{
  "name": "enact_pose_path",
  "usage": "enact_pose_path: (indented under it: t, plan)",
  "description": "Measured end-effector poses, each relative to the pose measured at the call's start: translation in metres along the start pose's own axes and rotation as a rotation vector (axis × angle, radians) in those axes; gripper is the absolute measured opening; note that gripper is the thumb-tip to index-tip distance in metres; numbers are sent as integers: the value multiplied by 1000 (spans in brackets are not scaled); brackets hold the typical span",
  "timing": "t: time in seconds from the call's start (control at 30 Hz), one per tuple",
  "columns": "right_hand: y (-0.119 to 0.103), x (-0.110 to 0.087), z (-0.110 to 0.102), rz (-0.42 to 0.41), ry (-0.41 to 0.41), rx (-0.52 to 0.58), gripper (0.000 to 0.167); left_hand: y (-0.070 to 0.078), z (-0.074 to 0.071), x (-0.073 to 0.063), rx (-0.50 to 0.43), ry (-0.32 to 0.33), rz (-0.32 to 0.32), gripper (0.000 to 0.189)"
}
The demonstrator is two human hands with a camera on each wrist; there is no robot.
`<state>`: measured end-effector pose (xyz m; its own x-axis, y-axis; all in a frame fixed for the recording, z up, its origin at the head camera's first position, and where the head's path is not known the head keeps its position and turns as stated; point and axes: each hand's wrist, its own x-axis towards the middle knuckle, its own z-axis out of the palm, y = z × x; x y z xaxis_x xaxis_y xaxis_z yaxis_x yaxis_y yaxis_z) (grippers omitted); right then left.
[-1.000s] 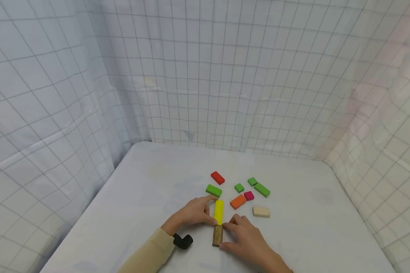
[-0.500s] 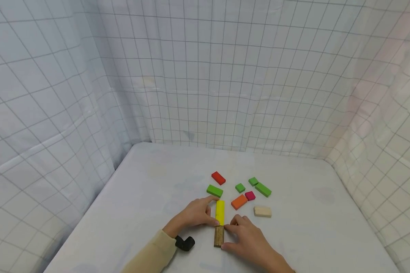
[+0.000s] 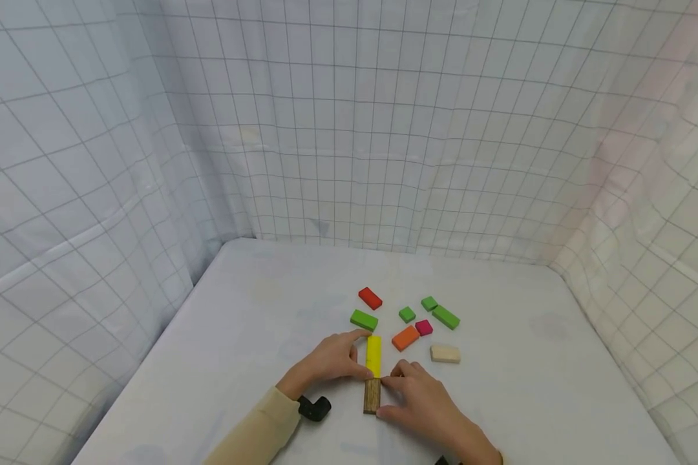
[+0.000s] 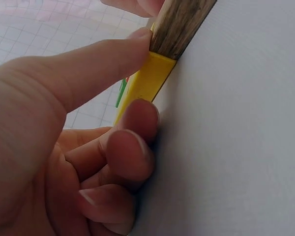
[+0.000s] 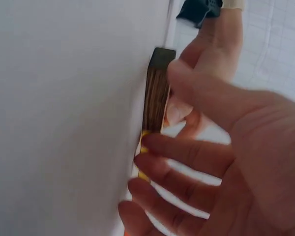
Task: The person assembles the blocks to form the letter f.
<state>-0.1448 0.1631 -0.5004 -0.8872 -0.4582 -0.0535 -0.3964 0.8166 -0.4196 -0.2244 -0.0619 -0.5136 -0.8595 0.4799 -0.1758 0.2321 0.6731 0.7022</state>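
Observation:
A yellow block [image 3: 373,356] and a brown wood-grain block [image 3: 372,396] lie end to end in a line on the white table. My left hand [image 3: 338,356] holds the yellow block from the left, index finger at its far end and thumb by the joint. From the right, my right hand [image 3: 419,400] holds the brown block between thumb and index finger, the thumb near its front end. In the left wrist view the yellow block [image 4: 150,78] meets the brown block [image 4: 181,27] closely. Fingers hide much of the yellow block [image 5: 143,175] in the right wrist view.
Beyond the hands lie a green block [image 3: 364,320] and a red block [image 3: 370,298]. To the right are an orange block [image 3: 406,338], a magenta block [image 3: 424,327], a beige block [image 3: 444,353], a long green block [image 3: 445,317] and two small green blocks [image 3: 407,314]. Grid-patterned cloth [image 3: 349,148] surrounds the table.
The head view has shifted slightly. Both hands keep their places on the yellow and brown blocks, and no block has visibly moved on the table.

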Motion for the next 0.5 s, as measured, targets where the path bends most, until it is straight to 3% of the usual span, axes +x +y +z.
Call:
enact_pose_path:
  t: [0.3,0.5]
  plan:
    - [8,-1,-18,-6,126,-67,45,1,1,2,17,11,14,84]
    - [14,8,-27,-35,198,-24,38,3,0,1,32,20,1,85]
